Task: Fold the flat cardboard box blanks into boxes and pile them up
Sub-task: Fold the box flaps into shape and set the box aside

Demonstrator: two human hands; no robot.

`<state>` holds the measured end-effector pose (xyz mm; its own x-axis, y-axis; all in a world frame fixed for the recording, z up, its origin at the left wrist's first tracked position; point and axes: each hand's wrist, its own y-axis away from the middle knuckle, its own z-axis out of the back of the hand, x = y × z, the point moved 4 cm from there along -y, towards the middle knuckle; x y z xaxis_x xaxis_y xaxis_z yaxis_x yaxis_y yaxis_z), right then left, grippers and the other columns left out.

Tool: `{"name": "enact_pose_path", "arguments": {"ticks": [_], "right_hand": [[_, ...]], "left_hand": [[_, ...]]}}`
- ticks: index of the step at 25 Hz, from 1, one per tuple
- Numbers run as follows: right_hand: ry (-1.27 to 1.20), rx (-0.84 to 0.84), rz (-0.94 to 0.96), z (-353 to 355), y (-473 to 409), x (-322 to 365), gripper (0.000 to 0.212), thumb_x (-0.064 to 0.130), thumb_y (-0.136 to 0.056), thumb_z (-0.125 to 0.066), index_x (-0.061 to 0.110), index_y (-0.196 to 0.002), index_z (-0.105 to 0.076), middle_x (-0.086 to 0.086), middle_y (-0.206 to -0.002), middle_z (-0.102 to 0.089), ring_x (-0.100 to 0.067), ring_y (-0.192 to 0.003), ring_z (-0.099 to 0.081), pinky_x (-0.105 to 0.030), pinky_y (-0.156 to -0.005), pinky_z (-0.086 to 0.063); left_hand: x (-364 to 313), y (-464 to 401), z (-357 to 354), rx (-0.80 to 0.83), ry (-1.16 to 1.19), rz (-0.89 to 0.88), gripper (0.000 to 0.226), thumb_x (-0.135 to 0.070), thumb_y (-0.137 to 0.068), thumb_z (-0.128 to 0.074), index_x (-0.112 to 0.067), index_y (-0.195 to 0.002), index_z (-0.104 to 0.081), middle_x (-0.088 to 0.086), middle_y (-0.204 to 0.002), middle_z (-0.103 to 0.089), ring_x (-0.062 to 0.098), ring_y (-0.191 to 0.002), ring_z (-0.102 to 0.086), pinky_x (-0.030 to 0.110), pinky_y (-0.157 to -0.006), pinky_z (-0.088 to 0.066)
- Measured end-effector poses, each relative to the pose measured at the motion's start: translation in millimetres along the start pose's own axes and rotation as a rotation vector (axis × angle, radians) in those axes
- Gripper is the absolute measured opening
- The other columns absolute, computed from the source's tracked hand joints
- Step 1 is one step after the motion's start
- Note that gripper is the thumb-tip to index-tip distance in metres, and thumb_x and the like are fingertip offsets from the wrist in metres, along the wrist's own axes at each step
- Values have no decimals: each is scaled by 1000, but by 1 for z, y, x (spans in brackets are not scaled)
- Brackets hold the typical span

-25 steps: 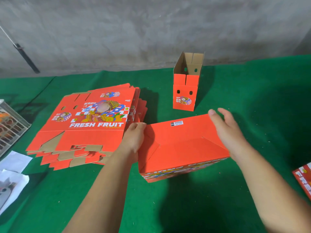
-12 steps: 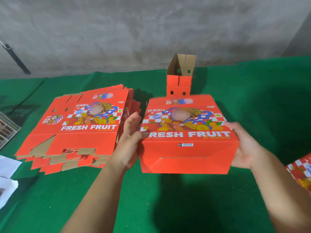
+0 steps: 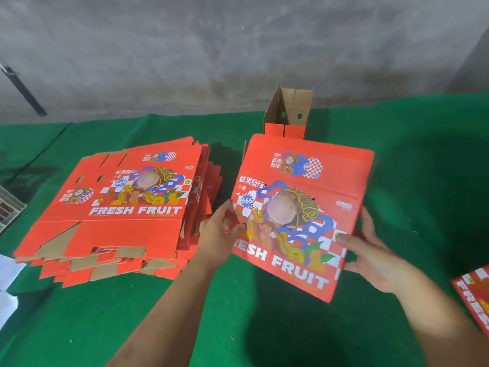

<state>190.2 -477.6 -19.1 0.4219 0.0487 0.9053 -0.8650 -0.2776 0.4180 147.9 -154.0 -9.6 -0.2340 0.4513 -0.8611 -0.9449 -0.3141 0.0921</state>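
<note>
— What's held, and why that way?

— Nearest, the left hand (image 3: 221,231) and right hand (image 3: 370,250) clasp a red fruit box (image 3: 299,215) by its side edges, thumbs over the printed face – tilted above the green table (image 3: 264,327), apparently to check its shape.

— And beyond?

— The pile of flat blanks (image 3: 119,215) lies left; an open box (image 3: 288,115) stands behind, brown inside.

Held box (image 3: 304,215): printed cardboard, smooth red face, slight sheen. Blank stack (image 3: 116,210): same red print, raw brown corrugated flaps. Table cover (image 3: 264,327): green felt-like cloth, matt, fuzzy. Wall (image 3: 238,49): rough grey concrete.
</note>
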Motion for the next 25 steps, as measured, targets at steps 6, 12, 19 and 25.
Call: {"name": "enact_pose_path", "arguments": {"ticks": [6, 12, 19, 25], "right_hand": [[289, -403, 412, -52, -81, 39, 151, 34, -56, -99, 36, -162, 8, -6, -169, -12, -12, -153, -31, -43, -124, -28], [407, -394, 137, -119, -170, 79, 105, 38, -92, -73, 20, -165, 0, -12, -167, -23, -29, -149, -34, -36, -119, -30], [138, -591, 160, -111, -164, 72, 52, 19, -93, -62, 9, -133, -29, -9, -113, -57, -35, -106, -64, -47, -100, -53], [43, -245, -30, -111, -187, 76, 38, 6, -96, -62, 20, -131, -53, -4, -140, -63, -18, -105, -65, -36, -91, -53]], "left_hand": [[-6, -11, -36, 125, 161, 57, 57, -19, -99, -67, -26, -150, -44, -5, -145, -54, 17, -130, -51, 27, -104, -39], [-19, -34, -30, -63, 338, 221, 42, -14, -103, -58, -15, -144, -55, 2, -141, -59, 11, -118, -60, 18, -94, -45], [-13, -33, -12, -101, 384, 265, 36, -15, -103, -57, -18, -139, -57, -2, -136, -61, 15, -124, -58, 32, -108, -46], [-19, -40, -29, -30, 417, 307, 35, -14, -103, -54, -16, -138, -57, -5, -124, -60, 0, -99, -57, 7, -75, -41]]}}
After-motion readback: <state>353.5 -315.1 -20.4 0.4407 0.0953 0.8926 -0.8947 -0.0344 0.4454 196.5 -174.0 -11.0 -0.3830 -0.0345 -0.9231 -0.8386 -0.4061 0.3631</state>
